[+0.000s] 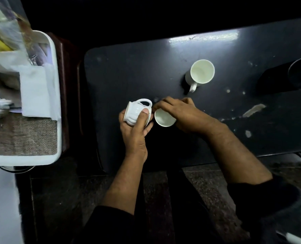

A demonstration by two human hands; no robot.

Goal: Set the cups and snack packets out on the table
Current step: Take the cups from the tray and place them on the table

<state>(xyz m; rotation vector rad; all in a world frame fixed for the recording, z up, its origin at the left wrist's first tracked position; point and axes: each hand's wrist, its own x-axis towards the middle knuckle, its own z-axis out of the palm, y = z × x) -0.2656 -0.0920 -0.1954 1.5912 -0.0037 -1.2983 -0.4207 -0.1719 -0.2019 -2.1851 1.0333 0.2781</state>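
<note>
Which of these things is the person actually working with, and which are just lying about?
Part of the job:
- ribbed white cup gripped in the left hand
- plain cup under the right hand
- white mug standing on the dark table

Lying about:
- white tray
- burlap cloth
- white napkin

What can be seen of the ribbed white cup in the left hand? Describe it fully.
The ribbed white ceramic cup looks glossy, with moulded ridges down its body, a looped handle and a thin gold-looking trim at the rim. It is tipped on its side, handle pointing away from the person, and held above the dark table. The left hand wraps it from below, thumb pressed on its side. Its inside is hidden.
</note>
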